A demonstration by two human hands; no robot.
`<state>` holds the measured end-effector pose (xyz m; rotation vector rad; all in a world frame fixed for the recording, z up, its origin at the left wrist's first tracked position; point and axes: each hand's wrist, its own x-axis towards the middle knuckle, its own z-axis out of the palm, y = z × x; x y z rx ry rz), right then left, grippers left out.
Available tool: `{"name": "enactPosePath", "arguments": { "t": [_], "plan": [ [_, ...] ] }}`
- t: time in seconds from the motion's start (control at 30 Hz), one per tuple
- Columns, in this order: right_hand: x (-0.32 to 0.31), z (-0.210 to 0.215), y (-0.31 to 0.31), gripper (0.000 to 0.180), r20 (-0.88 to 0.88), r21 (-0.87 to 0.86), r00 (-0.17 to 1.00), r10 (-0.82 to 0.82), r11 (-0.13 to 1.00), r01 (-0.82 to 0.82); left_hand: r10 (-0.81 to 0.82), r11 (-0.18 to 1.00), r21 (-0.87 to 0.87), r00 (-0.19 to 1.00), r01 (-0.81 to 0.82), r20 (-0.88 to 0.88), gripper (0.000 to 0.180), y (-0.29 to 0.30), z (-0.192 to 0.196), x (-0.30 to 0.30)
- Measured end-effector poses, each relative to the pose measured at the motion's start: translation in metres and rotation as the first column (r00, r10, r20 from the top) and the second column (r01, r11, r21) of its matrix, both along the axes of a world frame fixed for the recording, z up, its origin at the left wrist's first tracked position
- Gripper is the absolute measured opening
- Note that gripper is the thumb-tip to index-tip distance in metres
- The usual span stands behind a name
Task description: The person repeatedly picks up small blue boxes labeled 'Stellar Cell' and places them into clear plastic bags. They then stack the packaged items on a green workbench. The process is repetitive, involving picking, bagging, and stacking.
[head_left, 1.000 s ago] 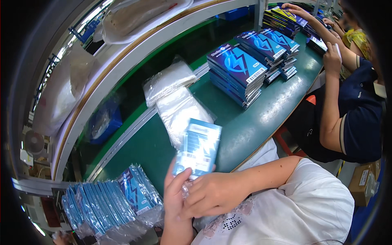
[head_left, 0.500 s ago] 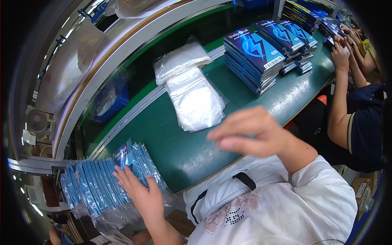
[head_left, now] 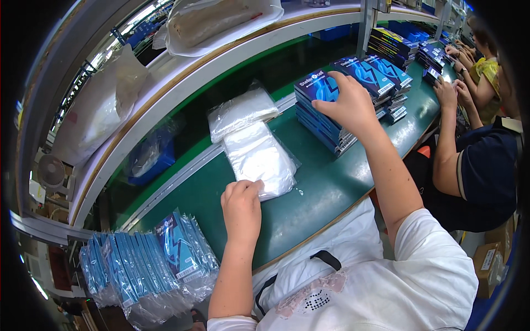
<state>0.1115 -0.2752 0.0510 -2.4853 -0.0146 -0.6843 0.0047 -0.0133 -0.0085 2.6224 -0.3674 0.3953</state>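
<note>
My left hand (head_left: 241,205) is at the near edge of a pile of clear plastic bags (head_left: 256,154), its fingers curled and pinching at the bag edge; the fingertips are partly hidden. My right hand (head_left: 353,105) reaches over the nearest stack of flat blue boxes (head_left: 317,124). Its thumb and fingers are spread across the top box (head_left: 309,84), near opposite edges, and the palm hides part of that box. At the lower left, a row of bagged blue boxes (head_left: 135,259) stands on edge, with one printed face (head_left: 178,245) turned toward me.
More stacks of blue boxes (head_left: 381,74) stand behind the nearest one, then dark boxes (head_left: 392,44) farther along the green table (head_left: 210,193). A shelf edge (head_left: 232,38) runs overhead. A blue bin (head_left: 154,160) sits behind the rail. Co-workers' arms (head_left: 447,110) are at the right.
My left hand has left the bagged boxes and moved right to the clear bags. My right hand has gone from above the table's near side to the nearest box stack. The view has shifted slightly.
</note>
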Motion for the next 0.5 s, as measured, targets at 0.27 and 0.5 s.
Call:
{"name": "enactPosePath", "arguments": {
  "t": [0.27, 0.5],
  "plan": [
    [-0.047, 0.005, 0.019, 0.065, 0.402, 0.593, 0.858, 0.319, 0.623, -0.509, -0.008, 0.999, -0.037, 0.997, 0.011, 0.074, 0.021, 0.002, 0.007, -0.001],
    [-0.066, -0.035, 0.033, 0.073, 0.245, 0.954, 0.484, 0.840, -0.297, 0.033, -0.001, 0.999, 0.044, 0.998, -0.002, 0.064, 0.023, 0.009, -0.002, 0.007]
  ]
}}
